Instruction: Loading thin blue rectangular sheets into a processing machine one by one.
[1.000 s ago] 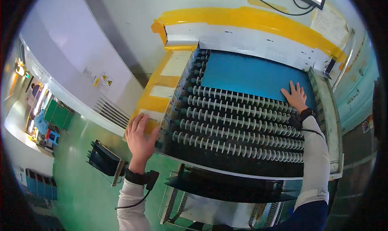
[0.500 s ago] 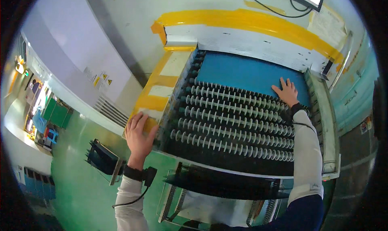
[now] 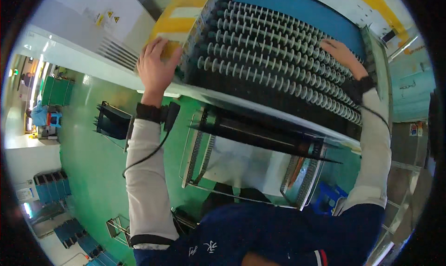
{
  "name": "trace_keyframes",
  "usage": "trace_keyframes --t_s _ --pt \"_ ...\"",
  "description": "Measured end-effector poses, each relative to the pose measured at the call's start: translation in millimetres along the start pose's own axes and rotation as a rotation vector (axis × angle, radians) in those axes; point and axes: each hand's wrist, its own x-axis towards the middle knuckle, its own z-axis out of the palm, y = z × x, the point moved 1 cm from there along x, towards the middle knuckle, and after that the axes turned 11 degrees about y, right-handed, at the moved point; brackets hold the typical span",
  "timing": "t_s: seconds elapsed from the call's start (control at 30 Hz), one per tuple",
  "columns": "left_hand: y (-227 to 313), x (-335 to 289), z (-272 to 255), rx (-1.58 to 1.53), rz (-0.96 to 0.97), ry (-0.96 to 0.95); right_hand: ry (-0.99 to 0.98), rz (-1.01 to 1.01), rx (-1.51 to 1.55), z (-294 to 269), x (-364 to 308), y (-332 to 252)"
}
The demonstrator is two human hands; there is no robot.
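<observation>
My left hand [image 3: 157, 66] rests with fingers spread on the yellow-taped ledge [image 3: 179, 18] at the left side of a roller conveyor. My right hand [image 3: 343, 56] reaches over the white disc rollers [image 3: 274, 54], its fingers stretched out toward the left and nothing visible in them. It is close to the near edge of a flat blue panel [image 3: 297, 11] that lies on the far part of the conveyor. Whether the fingertips touch the rollers or the panel edge, I cannot tell. A dark band with a cable circles each wrist.
Below the conveyor's front edge stands a rack [image 3: 246, 159] with toothed side rails and a dark panel across its top. Another small rack [image 3: 114, 122] with dark sheets stands on the green floor to the left. A white cabinet [image 3: 88, 19] borders the conveyor. A blue stool [image 3: 329, 196] is at lower right.
My view has tilted down, showing more of the rack and my body. My right hand has come off the blue panel back over the rollers. My left hand has stayed on the ledge.
</observation>
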Motion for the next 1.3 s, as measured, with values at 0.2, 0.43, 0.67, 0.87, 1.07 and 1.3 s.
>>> trace_keyframes --t_s 0.2,0.43,0.67,0.87,1.07,1.3 --pt "-6 -4 7 -0.028 -0.016 0.070 0.164 -0.319 0.241 2 -163 -109" --pt "1 -21 3 -0.061 0.005 0.035 0.102 -0.236 0.163 52 -326 -175" --pt "79 -159 -87 -0.679 0.303 -0.253 0.212 -0.070 0.069 89 -396 -168" --pt "81 -210 -96 -0.666 0.331 -0.530 0.266 -0.106 -0.046 98 -403 -174" --pt "83 -221 -95 -0.663 0.356 -0.508 0.295 -0.019 0.010 104 -374 -172" --pt "90 -203 -61 -0.515 0.428 -0.547 0.072 -0.039 -0.198 151 -350 -143"
